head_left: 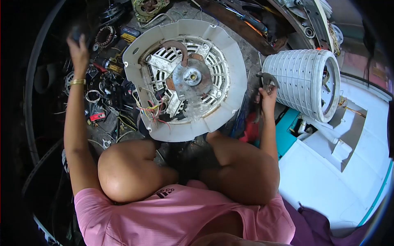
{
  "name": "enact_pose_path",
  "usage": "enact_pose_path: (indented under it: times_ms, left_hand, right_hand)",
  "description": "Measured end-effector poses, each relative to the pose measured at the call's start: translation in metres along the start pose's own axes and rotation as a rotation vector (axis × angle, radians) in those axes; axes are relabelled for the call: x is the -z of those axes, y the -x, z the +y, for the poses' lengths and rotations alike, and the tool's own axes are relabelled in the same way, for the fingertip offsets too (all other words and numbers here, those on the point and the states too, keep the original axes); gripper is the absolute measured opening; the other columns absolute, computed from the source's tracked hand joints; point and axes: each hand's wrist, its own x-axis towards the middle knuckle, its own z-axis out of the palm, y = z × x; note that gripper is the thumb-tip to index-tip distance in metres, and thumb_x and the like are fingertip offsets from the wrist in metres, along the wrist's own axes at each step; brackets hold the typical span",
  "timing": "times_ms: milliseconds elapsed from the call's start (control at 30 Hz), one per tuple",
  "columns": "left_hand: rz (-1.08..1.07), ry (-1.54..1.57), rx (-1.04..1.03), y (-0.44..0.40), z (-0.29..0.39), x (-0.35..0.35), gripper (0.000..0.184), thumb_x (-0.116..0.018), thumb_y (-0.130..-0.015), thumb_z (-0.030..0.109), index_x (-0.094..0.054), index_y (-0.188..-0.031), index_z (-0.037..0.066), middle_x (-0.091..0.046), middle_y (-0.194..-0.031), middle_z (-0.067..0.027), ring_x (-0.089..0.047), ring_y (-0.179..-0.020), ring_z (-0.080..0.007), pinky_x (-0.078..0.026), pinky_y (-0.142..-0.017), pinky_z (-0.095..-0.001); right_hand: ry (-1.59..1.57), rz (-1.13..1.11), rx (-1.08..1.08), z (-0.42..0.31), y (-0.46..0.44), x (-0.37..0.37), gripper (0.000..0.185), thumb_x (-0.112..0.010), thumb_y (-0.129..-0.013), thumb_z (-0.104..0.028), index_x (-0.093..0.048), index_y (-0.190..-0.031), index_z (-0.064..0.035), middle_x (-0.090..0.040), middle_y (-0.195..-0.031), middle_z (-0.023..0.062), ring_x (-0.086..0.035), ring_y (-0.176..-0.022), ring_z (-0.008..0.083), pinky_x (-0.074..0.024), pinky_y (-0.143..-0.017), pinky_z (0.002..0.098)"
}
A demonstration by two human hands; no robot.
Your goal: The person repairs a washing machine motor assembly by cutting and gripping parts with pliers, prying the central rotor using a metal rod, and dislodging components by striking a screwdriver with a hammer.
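A round off-white plastic housing (143, 123) stands before my knees, with a metal hub (192, 76) at its centre, a rusty curved bracket (180, 48) on top and loose coloured wires (154, 108) at its lower left. To the right of the housing, my right hand (268, 98) is closed round a grey metal tool (269, 80), close to a white perforated drum. My left hand (78, 47) is raised at the upper left, above scattered parts. Its fingers are bent near a small dark object (76, 33), blurred and too dark to name.
The white perforated drum (293, 82) lies on its side at the right. Behind it is a white and teal panel (316, 180) with a grey hose. Yellow-black power tools (113, 65) and many small parts cover the floor at left. Long hand tools lie at the top.
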Motion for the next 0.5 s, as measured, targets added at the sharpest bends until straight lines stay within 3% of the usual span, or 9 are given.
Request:
enact_pose_path:
  times_ms: [33, 67, 133, 167, 200, 267, 300, 400, 500]
  left_hand:
    - [-0.003, 0.129, -0.075, -0.019, 0.013, 0.009, 0.041, -0.055, -0.094, 0.022, -0.044, -0.126, -0.001, -0.057, -0.116, -0.0159, -0.056, -0.107, -0.0233, -0.044, -0.092, -0.0339]
    - [-0.102, 0.608, 0.263, -0.027, 0.07, 0.014, 0.041, -0.055, -0.094, 0.02, -0.044, -0.129, 0.001, -0.051, -0.123, -0.0126, -0.054, -0.112, -0.0202, -0.043, -0.094, -0.0291]
    - [-0.344, 0.814, 0.247, -0.033, 0.123, 0.0, 0.034, -0.057, -0.093, 0.019, -0.048, -0.121, 0.003, -0.058, -0.11, -0.0099, -0.059, -0.098, -0.0182, -0.048, -0.082, -0.0288]
    - [-0.469, 0.905, 0.253, -0.037, 0.15, -0.007, 0.031, -0.058, -0.092, 0.019, -0.051, -0.118, 0.004, -0.061, -0.104, -0.0086, -0.061, -0.091, -0.0172, -0.05, -0.076, -0.0287]
    - [-0.528, 1.006, 0.219, -0.025, 0.242, -0.015, 0.043, -0.066, -0.079, 0.017, -0.05, -0.117, 0.007, -0.055, -0.106, -0.0106, -0.055, -0.097, -0.022, -0.05, -0.08, -0.0358]
    - [-0.926, 0.95, 0.215, -0.01, 0.287, -0.049, 0.043, -0.068, -0.081, 0.02, -0.05, -0.117, 0.006, -0.059, -0.105, -0.0077, -0.058, -0.089, -0.0173, -0.05, -0.077, -0.0308]
    - [-1.083, 0.891, 0.033, 0.01, 0.287, -0.095, 0.044, -0.064, -0.089, 0.028, -0.049, -0.125, 0.006, -0.061, -0.092, -0.0039, -0.061, -0.079, -0.0116, -0.051, -0.066, -0.0275]
    - [-1.162, 1.006, 0.07, 0.045, 0.347, -0.126, 0.045, -0.067, -0.086, 0.033, -0.049, -0.118, 0.007, -0.058, -0.084, -0.0002, -0.055, -0.069, -0.0075, -0.047, -0.061, -0.0235]
    - [-1.075, 1.088, 0.032, 0.064, 0.341, -0.176, 0.048, -0.069, -0.085, 0.032, -0.048, -0.119, 0.007, -0.057, -0.083, 0.0006, -0.052, -0.067, -0.007, -0.045, -0.06, -0.0228]
  right_hand:
    - [-0.052, -0.016, -0.005, -0.017, 0.009, 0.002, 0.027, -0.058, -0.089, -0.011, -0.041, -0.108, -0.0031, -0.051, -0.065, 0.0048, -0.044, -0.041, 0.0128, -0.0355, -0.036, 0.0259]
    - [-0.102, -0.037, -0.009, -0.033, 0.017, 0.004, 0.025, -0.057, -0.09, -0.012, -0.041, -0.107, -0.0032, -0.051, -0.063, 0.0044, -0.044, -0.04, 0.0124, -0.0349, -0.035, 0.0256]
    - [-0.149, -0.072, -0.024, -0.048, 0.028, 0.007, 0.02, -0.054, -0.093, -0.019, -0.043, -0.105, -0.0061, -0.048, -0.061, 0.003, -0.044, -0.041, 0.0119, -0.0341, -0.036, 0.0246]
    - [-0.181, -0.06, -0.009, -0.05, 0.033, 0.007, 0.019, -0.053, -0.094, -0.019, -0.044, -0.102, -0.0056, -0.048, -0.061, 0.0028, -0.043, -0.041, 0.0116, -0.0334, -0.035, 0.0245]
    - [-0.215, -0.047, 0.009, -0.053, 0.037, 0.007, 0.017, -0.052, -0.094, -0.019, -0.044, -0.1, -0.0052, -0.048, -0.06, 0.0026, -0.043, -0.04, 0.0113, -0.0327, -0.035, 0.0243]
    - [-0.234, -0.018, 0.026, -0.058, 0.045, 0.013, 0.015, -0.052, -0.095, -0.02, -0.045, -0.096, -0.0071, -0.049, -0.061, 0.0031, -0.045, -0.042, 0.0124, -0.0336, -0.035, 0.0251]
    - [-0.243, -0.008, 0.032, -0.055, 0.048, 0.017, 0.014, -0.052, -0.094, -0.021, -0.045, -0.095, -0.0085, -0.049, -0.061, 0.0035, -0.046, -0.042, 0.0133, -0.0337, -0.036, 0.0255]
    - [-0.269, -0.004, 0.037, -0.051, 0.06, 0.028, 0.014, -0.051, -0.095, -0.022, -0.043, -0.094, -0.0102, -0.049, -0.062, 0.0044, -0.047, -0.043, 0.0148, -0.0343, -0.037, 0.026]
    - [-0.272, 0.041, 0.034, -0.053, 0.075, 0.038, 0.013, -0.05, -0.096, -0.021, -0.042, -0.096, -0.0104, -0.049, -0.064, 0.0048, -0.047, -0.043, 0.0148, -0.0346, -0.037, 0.0258]
